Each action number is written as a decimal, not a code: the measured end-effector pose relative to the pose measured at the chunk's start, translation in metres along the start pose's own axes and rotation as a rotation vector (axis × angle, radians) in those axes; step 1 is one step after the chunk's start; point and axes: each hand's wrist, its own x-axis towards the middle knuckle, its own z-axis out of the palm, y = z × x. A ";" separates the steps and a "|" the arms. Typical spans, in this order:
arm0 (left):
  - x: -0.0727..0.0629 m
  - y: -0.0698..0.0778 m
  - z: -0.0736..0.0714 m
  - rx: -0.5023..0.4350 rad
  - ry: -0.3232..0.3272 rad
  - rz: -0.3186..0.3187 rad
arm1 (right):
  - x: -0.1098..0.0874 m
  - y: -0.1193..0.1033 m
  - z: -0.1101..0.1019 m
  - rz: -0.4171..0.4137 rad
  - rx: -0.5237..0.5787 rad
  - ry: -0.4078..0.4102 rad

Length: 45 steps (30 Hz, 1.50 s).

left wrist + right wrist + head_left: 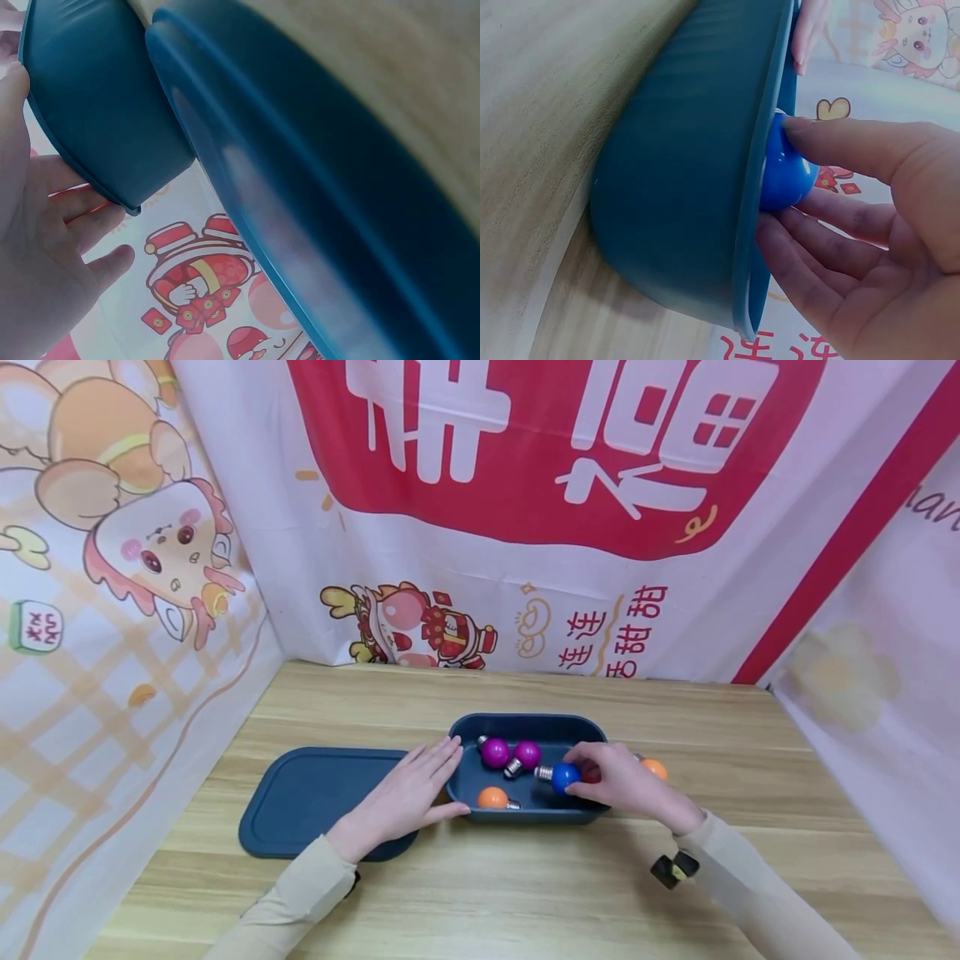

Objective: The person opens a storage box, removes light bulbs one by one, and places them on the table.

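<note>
L hand: at the L end of the box, fingers approx. straight, thumb spread off toward the near corner; touches the rim, grips nothing. Left hand (411,792).
R hand: right hand (621,779) over the R part of the box, thumb one side, fingers curled on the other, pinching the blue bulb.
Blue bulb: glossy blue round light bulb w/ silver screw base (565,777); held in R fingers at the box mouth, partly above the rim per R wrist view; base pts L in head view.
Box: deep dark-blue oblong box w/ rounded corners (532,817), upright on the table.
In box, far side: two purple round bulbs w/ silver bases, one L (496,752), one just R of it (528,752).
In box, near side: orange round bulb (492,797), by the near wall, base R.
Red bulb: red round bulb (592,774), mostly hidden by R hand; can't tell its exact pos.
Outside, R: second orange bulb (656,768), beyond the box's R end, partly behind R hand.
Lid: flat dark-blue rounded lid (315,802), on the table L of the box, its R part under L hand & wrist.
Table: light wood-grain top (510,893).
Backdrop: white cloth w/ lg. red panel (525,502), white characters.
</note>
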 end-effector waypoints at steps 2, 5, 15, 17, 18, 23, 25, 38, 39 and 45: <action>0.000 0.000 0.000 0.000 0.001 0.000 | -0.002 0.000 0.000 0.001 0.007 0.019; 0.000 0.000 0.001 -0.004 0.006 -0.002 | -0.005 -0.001 -0.001 -0.015 0.005 0.047; 0.000 -0.002 0.003 -0.006 0.016 0.002 | -0.014 0.002 -0.002 0.035 0.029 0.131; 0.000 -0.002 0.002 -0.009 0.023 0.004 | -0.016 0.001 -0.004 0.047 0.040 0.138; 0.000 -0.002 0.002 -0.008 0.026 0.004 | -0.016 0.001 -0.005 0.055 0.044 0.141; 0.000 -0.002 0.001 -0.005 0.026 0.006 | -0.019 0.001 -0.011 0.092 0.057 0.149; 0.000 -0.001 0.001 -0.008 0.024 0.006 | -0.020 0.002 -0.013 0.103 0.058 0.152; 0.000 0.000 -0.001 -0.024 0.012 -0.002 | -0.031 0.015 -0.019 0.141 0.073 0.231; 0.000 0.000 -0.001 -0.023 0.012 -0.002 | -0.032 0.016 -0.020 0.148 0.073 0.235; 0.000 0.000 0.000 -0.024 0.005 -0.005 | -0.041 0.023 -0.026 0.192 0.088 0.258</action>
